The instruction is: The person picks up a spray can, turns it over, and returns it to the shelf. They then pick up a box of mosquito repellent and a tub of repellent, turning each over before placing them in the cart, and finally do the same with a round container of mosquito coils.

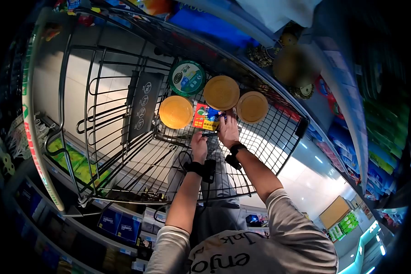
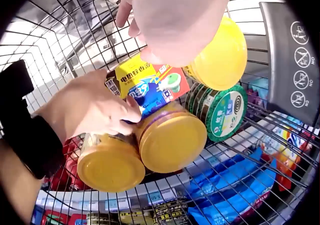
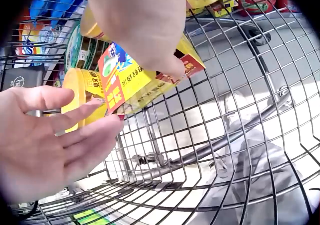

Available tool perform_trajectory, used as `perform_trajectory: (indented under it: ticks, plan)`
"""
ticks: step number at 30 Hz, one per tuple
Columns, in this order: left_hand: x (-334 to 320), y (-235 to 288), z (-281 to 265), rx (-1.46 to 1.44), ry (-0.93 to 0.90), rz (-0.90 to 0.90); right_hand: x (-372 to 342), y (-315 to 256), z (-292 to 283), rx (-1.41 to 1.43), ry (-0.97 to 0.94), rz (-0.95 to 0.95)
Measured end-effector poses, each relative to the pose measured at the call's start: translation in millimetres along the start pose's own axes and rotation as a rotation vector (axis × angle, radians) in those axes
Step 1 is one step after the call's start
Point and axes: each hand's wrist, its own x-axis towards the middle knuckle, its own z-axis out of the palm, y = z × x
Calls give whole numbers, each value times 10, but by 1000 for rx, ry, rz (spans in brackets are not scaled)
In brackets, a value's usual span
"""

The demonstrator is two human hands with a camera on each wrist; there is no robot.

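Observation:
A red, yellow and blue box [image 1: 206, 117] [image 2: 149, 83] [image 3: 131, 79] lies tilted among the tubs in the wire cart. My right hand [image 1: 229, 130] [image 2: 95, 104] [image 3: 145, 29] grips its side, fingers bent over the edge. At the opposite end, my left hand [image 1: 199, 147] [image 2: 177, 22] [image 3: 55, 135] has its fingers extended close against the box; whether they touch cannot be told. Around the box stand yellow-lidded tubs [image 1: 176, 112] [image 2: 172, 140] [image 3: 75, 94] and a stack of green round tins [image 1: 187, 78] [image 2: 225, 112] [image 3: 79, 52].
The cart's wire wall [image 1: 137, 182] rises in front of my body, with a dark sign panel [image 1: 144, 107] [image 2: 292, 59] to the left. Shelves with blue packs [image 1: 118, 224] run along the lower left; more shelves of bagged goods [image 1: 379, 150] stand on the right.

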Motion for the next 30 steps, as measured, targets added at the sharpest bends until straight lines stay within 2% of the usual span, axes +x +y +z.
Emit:
perform_trajectory:
  ticks: [1,3,4,6,9,10,11,12,14,15,17,18,19,20,21,23,24,26,27,28,29,30]
  plan:
    - [20,-57,-60,32,-39,2,3,8,36,-42,58,-32]
    - [7,-100,-149,138,-109,-39,11,-15,-4,28,7,0]
    - [-52,-101,-143,138,-108,-43,4,-36,-58,94,-30,31]
    - [-147,-46,-50,151,-26,24,1,-38,-15,63,38,14]
    - [-136,-122,-103,-40,-12,-56,-140,-198,-140,167,-32,221]
    - [-134,-120,-114,-133,1,-90,-180,-275,-241,182,-154,328]
    - [-142,-104,-123,-203,10,-64,-250,-296,-300,303,-233,385]
    - [-213,33,-70,-22,65,37,-334,-258,-291,425,-310,436]
    - [-483,563,-22,15,66,-60,-494,-143,-216,769,-368,470]
    - [-446,553,-115,13,16,-55,-576,-351,-719,754,-383,526]
    - [-569,773,-241,-81,-65,6,-793,-281,-594,603,-283,502]
    - [-647,928,-304,-169,-127,32,-885,-342,-731,559,-235,501]
    - [-865,1268,-362,72,-172,69,-981,-412,-906,757,-211,592]
    - [-688,1159,-520,113,-191,146,-1056,-483,-1077,957,-186,673]
    - [-852,1393,-553,115,-172,167,-1172,-667,-1431,1081,-188,715]
    - [-1178,1845,-625,16,-159,143,-1258,-704,-1516,1057,-91,695]
    - [-1044,1823,-752,-8,-165,153,-1311,-742,-1566,1047,-56,695]
    - [-1078,1954,-891,30,-65,285,-1298,-705,-1539,971,-26,640]
    - [-973,1931,-983,-73,-71,336,-1233,-607,-1387,942,38,592]
    - [-1025,2013,-1057,-120,-70,412,-1240,-746,-1527,913,99,544]
    - [-1048,2131,-1186,-101,-83,452,-1293,-781,-1722,990,-33,562]
    - [-1051,2174,-1315,-83,-89,489,-1307,-822,-1782,998,28,518]
